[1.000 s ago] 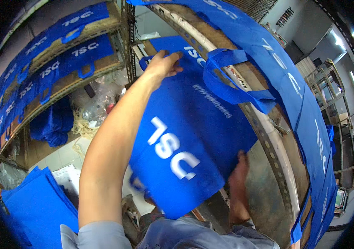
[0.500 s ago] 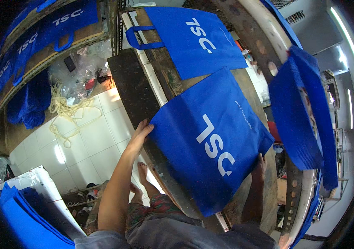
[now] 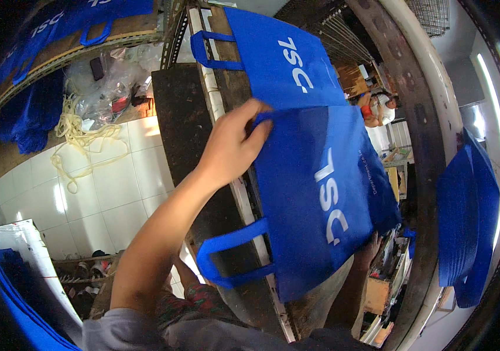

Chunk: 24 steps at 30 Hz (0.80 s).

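A blue fabric tote bag (image 3: pixel 305 175) with white print hangs over the workbench between my hands, its handle (image 3: pixel 235 251) sticking out to the left. My left hand (image 3: pixel 237 140) is closed in a pinch on the bag's far left corner, slightly blurred. My right hand (image 3: pixel 368 250) grips the near right edge of the same bag, with part of its fingers hidden by the fabric. Another blue tote bag (image 3: pixel 288 58) lies flat on the bench just beyond, its handle (image 3: pixel 212 50) also pointing left.
A metal beam (image 3: pixel 417 117) runs along the right, with blue bags (image 3: pixel 469 222) hanging beside it. Farther back, a person (image 3: pixel 379 109) is in view. At left, more blue bags lie on a rack (image 3: pixel 121 47) above plastic and pale strapping (image 3: pixel 86 134). Blue sheets (image 3: pixel 21 298) stand lower left.
My left hand has moved up and right to the bag's far corner. The bag has shifted right and turned, and its handle now shows on the left.
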### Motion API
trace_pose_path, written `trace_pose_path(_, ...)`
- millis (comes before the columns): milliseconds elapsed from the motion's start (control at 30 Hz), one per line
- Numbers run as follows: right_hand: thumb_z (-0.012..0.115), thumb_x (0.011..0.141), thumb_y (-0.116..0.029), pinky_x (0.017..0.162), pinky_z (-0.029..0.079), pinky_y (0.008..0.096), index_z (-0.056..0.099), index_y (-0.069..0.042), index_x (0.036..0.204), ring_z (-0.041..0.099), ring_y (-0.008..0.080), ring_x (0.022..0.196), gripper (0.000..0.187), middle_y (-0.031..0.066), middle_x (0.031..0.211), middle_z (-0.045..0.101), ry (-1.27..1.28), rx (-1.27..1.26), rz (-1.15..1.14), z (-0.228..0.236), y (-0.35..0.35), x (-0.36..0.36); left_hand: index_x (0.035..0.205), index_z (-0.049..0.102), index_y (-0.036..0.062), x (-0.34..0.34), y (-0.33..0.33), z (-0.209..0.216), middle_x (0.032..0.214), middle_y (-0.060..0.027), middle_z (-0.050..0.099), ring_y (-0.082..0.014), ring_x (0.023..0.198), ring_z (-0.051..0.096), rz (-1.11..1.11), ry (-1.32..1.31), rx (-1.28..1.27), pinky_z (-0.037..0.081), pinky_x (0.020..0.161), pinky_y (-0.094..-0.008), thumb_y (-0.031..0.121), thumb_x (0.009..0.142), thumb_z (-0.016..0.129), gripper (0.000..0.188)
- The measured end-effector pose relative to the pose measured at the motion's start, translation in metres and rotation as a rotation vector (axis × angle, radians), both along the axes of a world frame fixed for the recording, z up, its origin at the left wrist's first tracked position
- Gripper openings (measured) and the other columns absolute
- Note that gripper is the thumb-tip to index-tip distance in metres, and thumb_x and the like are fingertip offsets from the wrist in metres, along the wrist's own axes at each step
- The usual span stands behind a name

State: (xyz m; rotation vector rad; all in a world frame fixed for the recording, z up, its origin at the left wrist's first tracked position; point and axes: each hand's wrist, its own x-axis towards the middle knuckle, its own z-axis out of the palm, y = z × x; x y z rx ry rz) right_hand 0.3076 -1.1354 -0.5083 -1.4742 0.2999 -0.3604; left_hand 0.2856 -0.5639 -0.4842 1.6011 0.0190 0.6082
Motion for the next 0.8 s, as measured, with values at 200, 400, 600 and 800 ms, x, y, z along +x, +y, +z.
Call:
trace_pose_path(200, 0.048, 0.094, -0.023, 0.083, 0.047, 0.0432, 0.052, 0.0, 0.115, 0.056, 0.0286, 0.099, 0.032, 0.0155, 0.107, 0.059, 0.186, -0.407, 0.089, -0.031, -0.022, 0.096, 0.106, 0.06, 0.0034, 0.098, 0.001, -0.037, 0.098, -0.0221, 0.065, -0.0387, 0.093, 0.062, 0.202, 0.227, 0.378, 0.049, 0.082, -0.0467, 0.013, 0.082, 0.059, 0.026)
trace_pose_path(400, 0.054, 0.091, -0.017, 0.073, 0.049, 0.0384, 0.055, -0.001, 0.107, 0.058, 0.024, 0.085, 0.022, 0.0107, 0.095, 0.06, 0.136, -0.409, 0.064, -0.06, -0.062, 0.117, 0.101, 0.061, 0.0075, 0.117, -0.01, -0.062, 0.092, -0.022, 0.065, -0.0393, 0.085, 0.064, 0.231, 0.387, 0.497, 0.052, 0.075, -0.0494, 0.02, 0.083, 0.058, 0.023)
trace_pose_path(600, 0.057, 0.09, -0.015, 0.066, 0.047, 0.0345, 0.057, 0.0, 0.098, 0.057, 0.0197, 0.076, 0.017, 0.0081, 0.089, 0.06, 0.175, -0.241, -0.03, -0.046, -0.029, 0.122, 0.095, 0.059, 0.0061, 0.122, -0.009, -0.063, 0.086, -0.0209, 0.065, -0.0389, 0.08, 0.064, 0.303, 0.398, 0.515, 0.053, 0.07, -0.0488, 0.021, 0.082, 0.061, 0.02)
trace_pose_path(800, 0.059, 0.089, -0.016, 0.064, 0.049, 0.033, 0.057, -0.001, 0.103, 0.058, 0.0188, 0.072, 0.02, 0.0071, 0.087, 0.06, 0.208, -0.329, -0.067, -0.048, -0.047, 0.128, 0.096, 0.058, 0.0064, 0.126, -0.015, -0.061, 0.087, -0.0199, 0.064, -0.0394, 0.077, 0.065, 0.339, 0.423, 0.542, 0.053, 0.067, -0.0486, 0.022, 0.082, 0.062, 0.021)
